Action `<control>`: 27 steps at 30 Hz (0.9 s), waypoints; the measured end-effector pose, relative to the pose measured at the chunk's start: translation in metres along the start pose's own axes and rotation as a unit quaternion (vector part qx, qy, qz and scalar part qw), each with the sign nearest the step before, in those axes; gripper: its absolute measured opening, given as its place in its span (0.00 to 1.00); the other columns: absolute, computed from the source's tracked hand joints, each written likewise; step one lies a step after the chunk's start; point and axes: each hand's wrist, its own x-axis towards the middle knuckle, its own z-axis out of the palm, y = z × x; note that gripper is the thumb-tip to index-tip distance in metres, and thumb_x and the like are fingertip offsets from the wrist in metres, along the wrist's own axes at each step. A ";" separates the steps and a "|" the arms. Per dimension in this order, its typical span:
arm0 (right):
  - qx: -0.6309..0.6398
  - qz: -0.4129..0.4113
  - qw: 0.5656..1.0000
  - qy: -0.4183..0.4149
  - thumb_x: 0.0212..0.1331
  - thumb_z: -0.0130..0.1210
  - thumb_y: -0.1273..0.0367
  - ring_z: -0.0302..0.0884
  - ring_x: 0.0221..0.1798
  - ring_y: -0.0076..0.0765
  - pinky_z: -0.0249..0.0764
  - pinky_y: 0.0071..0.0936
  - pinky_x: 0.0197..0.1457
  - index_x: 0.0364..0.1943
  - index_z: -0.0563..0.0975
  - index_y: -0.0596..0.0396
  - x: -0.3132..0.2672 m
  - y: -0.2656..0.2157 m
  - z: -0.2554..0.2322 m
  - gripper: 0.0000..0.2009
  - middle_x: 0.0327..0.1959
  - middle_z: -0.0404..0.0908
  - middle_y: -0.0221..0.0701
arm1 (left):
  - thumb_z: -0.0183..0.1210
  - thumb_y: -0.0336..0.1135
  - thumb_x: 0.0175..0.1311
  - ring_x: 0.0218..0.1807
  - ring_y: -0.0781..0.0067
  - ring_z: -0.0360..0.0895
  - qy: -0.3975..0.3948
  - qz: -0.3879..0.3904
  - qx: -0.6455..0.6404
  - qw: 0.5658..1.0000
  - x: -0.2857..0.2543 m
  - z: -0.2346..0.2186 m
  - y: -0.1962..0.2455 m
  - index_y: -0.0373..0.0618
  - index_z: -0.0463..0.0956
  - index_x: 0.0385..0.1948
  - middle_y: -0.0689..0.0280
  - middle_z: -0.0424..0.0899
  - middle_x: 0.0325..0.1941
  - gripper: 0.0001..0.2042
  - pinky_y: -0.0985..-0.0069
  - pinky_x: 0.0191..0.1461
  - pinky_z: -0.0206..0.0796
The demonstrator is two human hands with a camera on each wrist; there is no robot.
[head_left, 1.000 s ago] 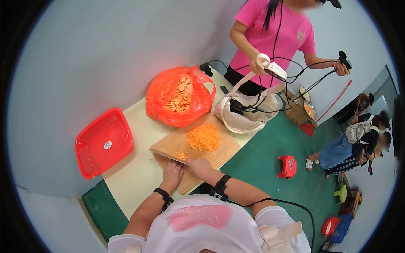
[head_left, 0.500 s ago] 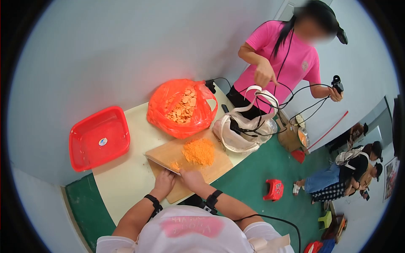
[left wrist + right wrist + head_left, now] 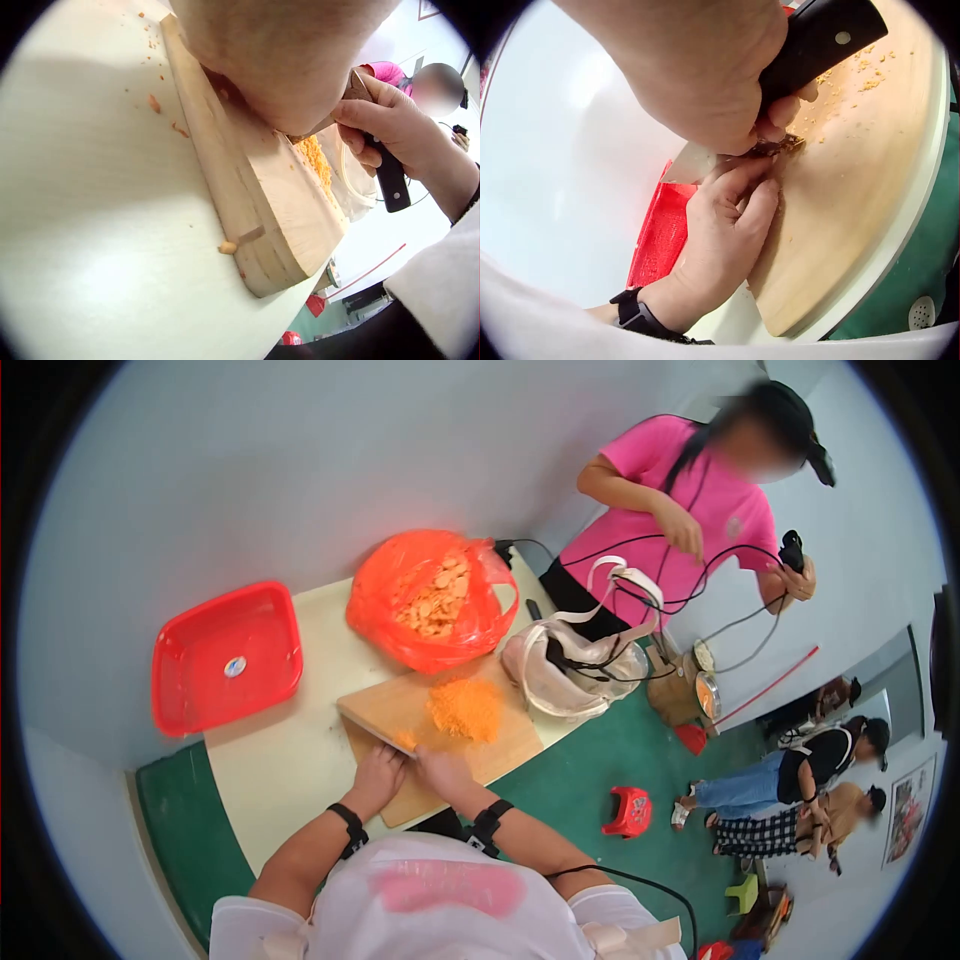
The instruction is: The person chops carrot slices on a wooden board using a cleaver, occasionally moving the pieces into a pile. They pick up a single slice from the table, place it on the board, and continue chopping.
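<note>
My right hand [image 3: 443, 772] grips a wide-bladed kitchen knife by its black handle [image 3: 821, 52]. The blade [image 3: 686, 165] stands on edge over the wooden cutting board [image 3: 372, 710]. My left hand [image 3: 724, 225] rests at the board with bent fingers close against the blade, its fingertips partly hidden behind my right hand; I cannot tell what they hold. A few orange shreds [image 3: 406, 740] lie beside the blade. Farther along the board is a large pile of fine orange shreds [image 3: 465, 710].
A red plastic bag [image 3: 385, 615] of orange slices [image 3: 440, 600] sits behind the board. The red basin [image 3: 225, 660] stands at the left. A whitish bag [image 3: 560, 695] with cables is at the right. Beyond it, a person in pink [image 3: 690, 510] handles cables. A red stool [image 3: 628, 812] stands on the floor.
The head view has shifted. Both hands stay at the same end of the board with the knife. The person in pink has let go of the whitish bag's strap and now handles cables.
</note>
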 end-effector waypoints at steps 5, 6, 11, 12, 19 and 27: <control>-0.026 0.021 0.999 -0.008 0.59 0.51 0.61 0.78 0.24 0.54 0.74 0.47 0.28 0.31 0.74 0.52 -0.010 0.000 -0.011 0.10 0.20 0.78 0.44 | 0.58 0.31 0.48 0.53 0.57 0.68 -0.010 -0.014 0.017 1.000 -0.009 0.001 0.002 0.40 0.77 0.43 0.59 0.75 0.48 0.17 0.64 0.57 0.64; -0.043 0.022 0.999 -0.005 0.59 0.51 0.61 0.78 0.24 0.54 0.74 0.47 0.27 0.31 0.73 0.52 -0.011 0.001 -0.009 0.10 0.19 0.78 0.44 | 0.58 0.32 0.47 0.52 0.57 0.68 -0.023 -0.022 0.021 0.999 -0.006 -0.004 0.004 0.40 0.78 0.42 0.59 0.75 0.47 0.17 0.64 0.56 0.64; -0.056 0.028 0.998 -0.024 0.59 0.51 0.62 0.77 0.22 0.54 0.74 0.47 0.26 0.33 0.73 0.51 -0.008 -0.006 -0.014 0.09 0.18 0.78 0.43 | 0.58 0.32 0.50 0.56 0.55 0.67 -0.029 -0.035 0.021 0.999 -0.001 -0.010 0.006 0.39 0.77 0.43 0.59 0.75 0.51 0.17 0.64 0.59 0.62; -0.068 0.034 0.997 -0.032 0.59 0.51 0.62 0.77 0.22 0.54 0.74 0.47 0.26 0.33 0.73 0.51 -0.007 -0.007 -0.016 0.08 0.18 0.78 0.43 | 0.59 0.32 0.49 0.56 0.54 0.67 -0.023 -0.031 0.032 0.999 -0.001 -0.007 0.004 0.39 0.77 0.43 0.58 0.74 0.50 0.17 0.63 0.58 0.64; -0.066 0.021 0.997 -0.033 0.56 0.51 0.65 0.79 0.24 0.52 0.74 0.46 0.28 0.33 0.73 0.52 -0.003 -0.004 -0.020 0.07 0.19 0.79 0.43 | 0.58 0.30 0.49 0.55 0.55 0.69 0.004 -0.013 0.012 1.000 -0.004 -0.001 0.000 0.39 0.77 0.42 0.57 0.75 0.50 0.16 0.64 0.57 0.65; -0.057 0.014 0.998 -0.013 0.58 0.52 0.63 0.78 0.23 0.52 0.73 0.47 0.27 0.33 0.73 0.52 -0.012 -0.006 -0.023 0.08 0.19 0.78 0.43 | 0.57 0.31 0.49 0.53 0.57 0.69 0.033 -0.013 0.017 0.999 -0.006 0.000 0.000 0.39 0.77 0.42 0.58 0.75 0.48 0.16 0.65 0.56 0.65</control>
